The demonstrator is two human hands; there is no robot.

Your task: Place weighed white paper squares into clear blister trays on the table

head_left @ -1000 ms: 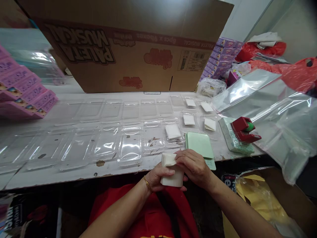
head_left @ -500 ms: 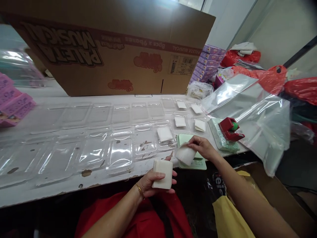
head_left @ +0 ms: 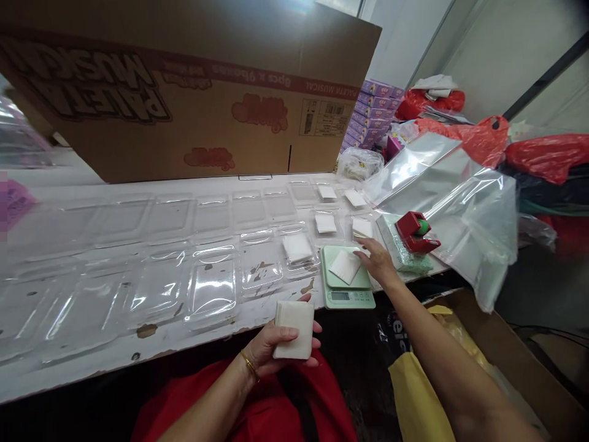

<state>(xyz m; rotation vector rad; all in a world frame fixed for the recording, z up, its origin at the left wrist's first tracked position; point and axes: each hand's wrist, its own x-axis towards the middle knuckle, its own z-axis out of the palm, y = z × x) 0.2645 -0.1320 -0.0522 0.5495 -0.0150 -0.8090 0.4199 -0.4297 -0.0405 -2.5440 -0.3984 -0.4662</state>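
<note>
My left hand holds a thick stack of white square sheets, thumb across the top and fingers spread beneath, just off the table's front edge. On the pale green digital scale lies a thin white sheet or small batch of sheets, set at an angle on the platform. My right hand is at the scale's right edge, thumb and forefinger apart, the thumb close to the sheets' corner. Clear plastic trays behind the scale hold white sheets; whether the thumb touches the corner, I cannot tell.
Rows of clear plastic trays cover the white table to the left. A large cardboard box stands behind. To the right are a red tape dispenser on a green package, clear plastic bags and red bags.
My right hand has laid the sheets it was pinching onto the scale and drawn its fingers apart. My left hand still holds the stack. The view has shifted slightly.
</note>
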